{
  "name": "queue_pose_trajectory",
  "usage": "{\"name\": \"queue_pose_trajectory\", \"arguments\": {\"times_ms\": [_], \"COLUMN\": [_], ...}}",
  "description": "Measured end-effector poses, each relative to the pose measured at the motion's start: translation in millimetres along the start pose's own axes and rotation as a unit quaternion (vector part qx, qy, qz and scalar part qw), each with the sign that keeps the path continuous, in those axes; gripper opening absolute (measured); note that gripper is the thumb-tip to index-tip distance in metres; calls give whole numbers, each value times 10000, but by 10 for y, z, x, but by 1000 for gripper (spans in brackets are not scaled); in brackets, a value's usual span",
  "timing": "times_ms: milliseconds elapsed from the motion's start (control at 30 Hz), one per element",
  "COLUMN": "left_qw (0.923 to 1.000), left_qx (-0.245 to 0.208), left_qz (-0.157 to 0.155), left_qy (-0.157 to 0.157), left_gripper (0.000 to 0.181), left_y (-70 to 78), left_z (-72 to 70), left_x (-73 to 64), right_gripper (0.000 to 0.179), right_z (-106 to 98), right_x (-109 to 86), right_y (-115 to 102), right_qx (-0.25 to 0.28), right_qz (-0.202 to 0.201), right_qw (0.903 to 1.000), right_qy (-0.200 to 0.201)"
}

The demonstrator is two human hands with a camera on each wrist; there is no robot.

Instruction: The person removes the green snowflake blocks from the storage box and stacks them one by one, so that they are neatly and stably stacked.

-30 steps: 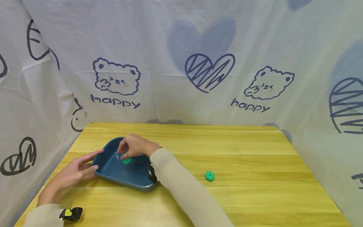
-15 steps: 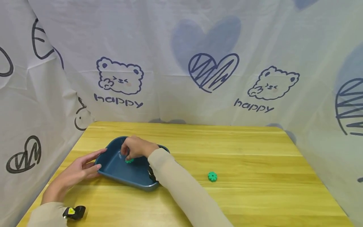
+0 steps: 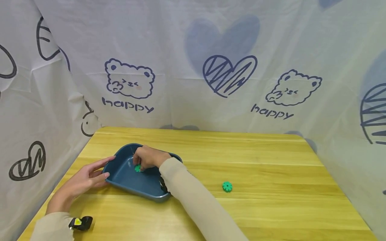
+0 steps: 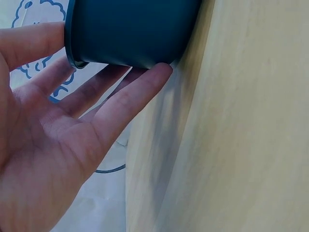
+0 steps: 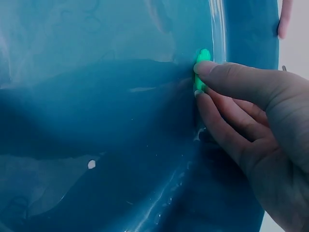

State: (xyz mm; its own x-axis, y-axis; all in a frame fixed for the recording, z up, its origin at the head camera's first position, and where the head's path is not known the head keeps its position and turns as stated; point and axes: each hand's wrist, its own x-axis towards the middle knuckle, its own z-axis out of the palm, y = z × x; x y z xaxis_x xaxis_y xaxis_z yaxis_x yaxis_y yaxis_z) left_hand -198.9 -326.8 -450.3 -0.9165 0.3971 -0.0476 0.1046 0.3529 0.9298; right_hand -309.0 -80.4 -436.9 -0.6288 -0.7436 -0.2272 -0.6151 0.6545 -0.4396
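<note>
A dark blue tray [image 3: 135, 191], with one rounded side, stands at the left of the table. My left hand [image 3: 85, 179] touches its left side; in the left wrist view that hand [image 4: 63, 125] has its fingers extended against the outside of the tray wall [image 4: 130, 29]. Inside the tray, my right hand [image 3: 149, 157] pinches a small green notched disc [image 3: 137, 168] between thumb and fingertips. Seen from the right wrist, the disc [image 5: 203, 54] is edge-on near the tray floor; whether it touches the floor, I cannot tell.
Another green notched disc [image 3: 227, 186] lies on the wooden table [image 3: 271, 207], right of the tray. White cloth [image 3: 187, 103] printed with bears and hearts hangs behind and at both sides. A small white spot [image 5: 91, 164] shows on the tray floor.
My right fingers have come down onto the disc in the tray and taken hold of it, and it now stands tilted. The left hand stays at the tray's side. The head view has shifted slightly.
</note>
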Motion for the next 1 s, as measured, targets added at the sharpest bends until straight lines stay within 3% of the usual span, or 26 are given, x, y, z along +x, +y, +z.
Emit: {"name": "queue_pose_trajectory", "arguments": {"times_ms": [167,467,733,1000], "left_qw": [9999,9999,9999,10000], "left_qx": [-40,40,-9,50], "left_qz": [-92,114,96,49], "left_qy": [-16,-47,-34,-4], "left_gripper": [66,64,64,64], "left_y": [5,-15,-12,-7], "left_z": [4,-2,-3,6], "left_x": [1,2,-5,-9], "right_gripper": [31,23,26,29], "right_z": [3,-3,-23,-16], "right_x": [-20,-27,-52,-31], "right_y": [-2,-12,-86,-134], "right_qx": [-33,-254,-355,-908], "right_qz": [-27,-220,-262,-116], "right_qw": [10000,9994,9988,9952], "right_qy": [-47,-103,-217,-340]}}
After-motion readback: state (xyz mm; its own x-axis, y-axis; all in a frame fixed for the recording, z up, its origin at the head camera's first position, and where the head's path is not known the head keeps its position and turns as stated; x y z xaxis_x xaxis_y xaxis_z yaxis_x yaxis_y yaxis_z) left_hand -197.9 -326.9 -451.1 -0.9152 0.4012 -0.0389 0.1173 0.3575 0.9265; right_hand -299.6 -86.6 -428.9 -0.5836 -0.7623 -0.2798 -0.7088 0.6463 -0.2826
